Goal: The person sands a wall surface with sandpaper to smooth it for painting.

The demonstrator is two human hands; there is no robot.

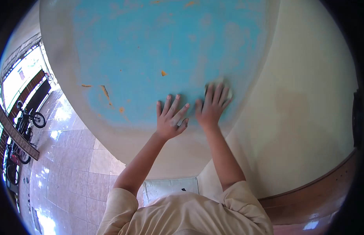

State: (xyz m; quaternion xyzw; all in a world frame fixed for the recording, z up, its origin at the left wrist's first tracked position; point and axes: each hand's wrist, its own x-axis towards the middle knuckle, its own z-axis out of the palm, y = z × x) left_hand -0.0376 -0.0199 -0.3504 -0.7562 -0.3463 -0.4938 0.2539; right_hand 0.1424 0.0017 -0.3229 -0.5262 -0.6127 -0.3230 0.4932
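Note:
A wall with a large blue painted patch [150, 51] fills the upper middle, edged by a pale border and marked with orange chips and scratches. My left hand [172, 119] lies on the lower part of the blue area, its fingers spread and nothing in it. To its right, my right hand [212, 105] presses a small pale pad [229, 93] with a dark edge against the blue surface. Only the pad's edges show around the fingers, and the rest is hidden under them.
A cream wall [307, 98] stands at the right, above a brown ledge [307, 188]. Shiny floor tiles [72, 156] and a parked motorcycle [25, 121] are at the left. A white cushion-like object [170, 186] lies below, near my body.

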